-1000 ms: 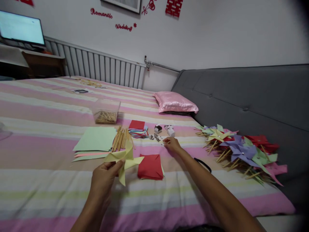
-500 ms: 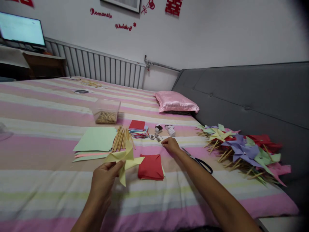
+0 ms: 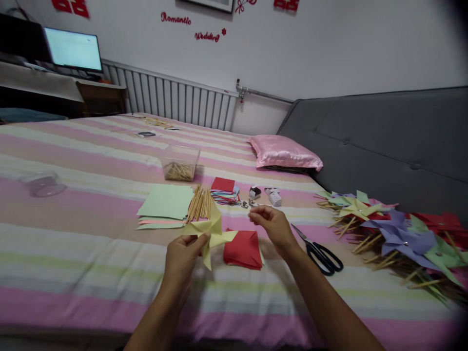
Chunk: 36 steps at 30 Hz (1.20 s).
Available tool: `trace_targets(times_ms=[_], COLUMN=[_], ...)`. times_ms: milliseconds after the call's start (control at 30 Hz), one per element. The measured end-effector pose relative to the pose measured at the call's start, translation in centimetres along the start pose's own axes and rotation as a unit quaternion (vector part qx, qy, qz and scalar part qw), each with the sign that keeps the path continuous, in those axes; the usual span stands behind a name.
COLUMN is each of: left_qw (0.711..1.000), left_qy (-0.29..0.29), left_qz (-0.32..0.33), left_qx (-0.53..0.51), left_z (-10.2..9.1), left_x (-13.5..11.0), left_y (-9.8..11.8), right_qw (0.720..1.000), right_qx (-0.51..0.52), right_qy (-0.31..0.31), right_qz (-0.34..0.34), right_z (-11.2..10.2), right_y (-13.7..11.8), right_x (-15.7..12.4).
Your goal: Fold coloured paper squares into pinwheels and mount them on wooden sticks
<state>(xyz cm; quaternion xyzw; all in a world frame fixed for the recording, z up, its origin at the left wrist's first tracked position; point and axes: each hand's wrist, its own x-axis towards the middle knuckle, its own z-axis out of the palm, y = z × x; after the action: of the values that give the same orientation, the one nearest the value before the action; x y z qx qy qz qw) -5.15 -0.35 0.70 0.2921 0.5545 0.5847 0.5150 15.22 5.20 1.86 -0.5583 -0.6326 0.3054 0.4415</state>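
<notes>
My left hand is closed on a folded yellow paper pinwheel, holding it above the striped bedspread. My right hand is raised just above the bed with fingertips pinched on something small I cannot make out, close to the scattered small metal pins. A stack of folded red paper lies between my hands. Black-handled scissors lie to the right of my right wrist.
Wooden sticks, green and pink sheets, coloured paper squares and a clear box of sticks lie beyond. Finished pinwheels pile at the right by the grey headboard. A pink pillow and clear lid sit further off.
My right hand lifted off the bed near the pins and drew back toward me, fingers pinched. The view shifted left, uncovering the scissors. My left hand keeps the yellow pinwheel.
</notes>
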Motion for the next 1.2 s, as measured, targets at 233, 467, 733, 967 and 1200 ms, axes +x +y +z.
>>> trace_targets(times_ms=[233,467,733,967,1200], left_qw=[1.0,0.997,0.994,0.993,0.992], left_qy=[-0.024,-0.069,-0.105,-0.118,-0.124], left_qz=[0.004,0.022,0.039,0.031,0.035], left_qx=[-0.016,0.003,0.018,0.008,-0.003], left_z=[0.8,1.2,1.3,1.3,1.2], left_x=[-1.2,-2.2,-2.3,-2.5,-2.7], left_y=[-0.3,0.1,0.1,0.3,0.5], right_qw=[0.984,0.989,0.988,0.98,0.979], right_qx=[0.163,0.085,0.137,0.196,0.204], right_qy=[-0.056,0.011,0.016,0.001,-0.01], right_qz=[-0.053,-0.121,-0.069,-0.027,0.001], right_z=[3.6,4.2,4.4,4.3,4.7], right_y=[-5.1,-3.6,-2.5,-3.1,-2.7], right_x=[-7.4,-7.7,-7.5,-7.4,-7.4])
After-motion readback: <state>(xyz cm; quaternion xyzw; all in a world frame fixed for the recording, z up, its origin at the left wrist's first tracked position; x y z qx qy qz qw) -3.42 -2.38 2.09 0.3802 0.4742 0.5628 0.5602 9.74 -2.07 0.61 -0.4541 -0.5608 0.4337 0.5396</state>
